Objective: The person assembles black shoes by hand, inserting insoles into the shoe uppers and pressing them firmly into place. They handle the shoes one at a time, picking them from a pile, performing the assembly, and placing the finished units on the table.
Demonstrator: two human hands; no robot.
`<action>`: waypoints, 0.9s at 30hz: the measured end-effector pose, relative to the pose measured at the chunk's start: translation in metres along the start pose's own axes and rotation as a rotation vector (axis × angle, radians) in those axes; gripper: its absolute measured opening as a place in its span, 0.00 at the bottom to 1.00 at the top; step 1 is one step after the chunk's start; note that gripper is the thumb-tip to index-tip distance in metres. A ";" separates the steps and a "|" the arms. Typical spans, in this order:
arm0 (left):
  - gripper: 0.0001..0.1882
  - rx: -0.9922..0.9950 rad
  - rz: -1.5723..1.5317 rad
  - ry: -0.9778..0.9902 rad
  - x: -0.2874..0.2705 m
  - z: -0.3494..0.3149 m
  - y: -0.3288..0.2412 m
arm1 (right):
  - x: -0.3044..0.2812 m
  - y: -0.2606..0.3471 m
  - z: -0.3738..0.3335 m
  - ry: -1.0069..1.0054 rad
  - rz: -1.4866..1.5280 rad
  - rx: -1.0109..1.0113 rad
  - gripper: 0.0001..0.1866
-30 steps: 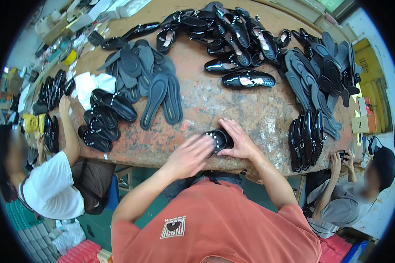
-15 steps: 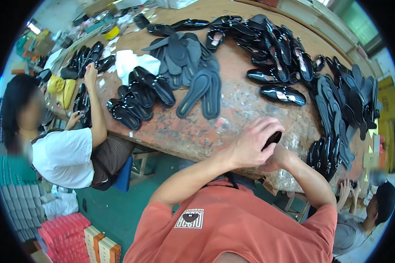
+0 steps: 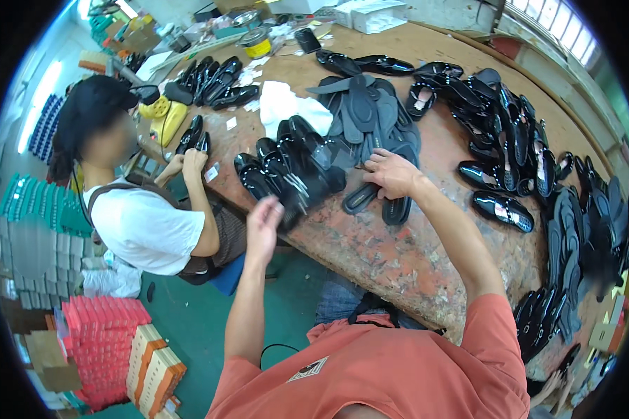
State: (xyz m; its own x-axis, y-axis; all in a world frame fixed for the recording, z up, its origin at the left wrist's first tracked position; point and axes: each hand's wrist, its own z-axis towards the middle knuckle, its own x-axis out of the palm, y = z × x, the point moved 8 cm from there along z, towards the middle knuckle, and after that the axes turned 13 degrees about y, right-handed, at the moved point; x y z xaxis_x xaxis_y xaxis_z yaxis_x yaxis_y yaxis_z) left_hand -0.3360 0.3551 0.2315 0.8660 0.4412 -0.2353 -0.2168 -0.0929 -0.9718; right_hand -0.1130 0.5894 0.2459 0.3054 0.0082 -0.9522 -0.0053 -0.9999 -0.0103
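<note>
My left hand [image 3: 263, 222] is over the table's front edge, its fingers loosely curled and slightly blurred. Close by its fingertips is a black glossy shoe [image 3: 302, 197], smeared by motion, at the front of a group of black shoes [image 3: 264, 155]. Whether the fingertips touch that shoe is hard to make out. My right hand [image 3: 393, 174] reaches over the pile of dark grey insoles [image 3: 367, 115], fingers bent down and closed on an insole [image 3: 360, 199]. Part of that insole is hidden under the hand.
Across the worn table [image 3: 426, 258] lies a large heap of black shoes [image 3: 514, 133]. More insoles [image 3: 562, 237] and upright shoes [image 3: 534, 318] line the right. A white cloth [image 3: 286, 105] lies behind the left shoes. A co-worker [image 3: 147, 220] sits at the left; pink boxes [image 3: 105, 342] stand below.
My hands have parted. The left has moved left to the shoe group, and the right has gone left and farther out to the insoles. The view has turned left.
</note>
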 end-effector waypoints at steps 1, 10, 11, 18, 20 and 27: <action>0.12 0.046 -0.056 -0.176 -0.018 0.014 0.003 | -0.002 0.006 -0.002 -0.108 -0.060 -0.042 0.13; 0.26 0.215 0.534 -0.457 0.074 0.073 -0.097 | 0.043 0.057 -0.239 -0.673 0.747 0.742 0.29; 0.25 0.287 0.304 -0.310 0.113 0.093 -0.103 | 0.073 0.064 -0.272 -0.658 1.018 0.927 0.29; 0.27 -0.019 0.666 0.213 0.316 0.327 -0.070 | 0.132 0.142 -0.346 -0.464 1.141 1.299 0.42; 0.21 -0.131 0.850 0.266 0.316 0.347 -0.056 | 0.134 0.148 -0.333 -0.420 1.014 1.323 0.39; 0.15 0.085 0.536 0.393 0.279 0.194 -0.134 | 0.164 0.154 -0.357 -0.856 1.306 1.270 0.30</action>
State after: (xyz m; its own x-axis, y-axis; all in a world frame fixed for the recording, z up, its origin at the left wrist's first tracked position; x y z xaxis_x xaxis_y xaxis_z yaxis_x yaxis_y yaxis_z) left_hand -0.1524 0.6639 0.2984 0.7248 -0.0057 -0.6889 -0.6835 -0.1309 -0.7181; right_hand 0.2766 0.4344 0.1969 -0.8807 -0.1941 -0.4320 -0.4631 0.1625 0.8713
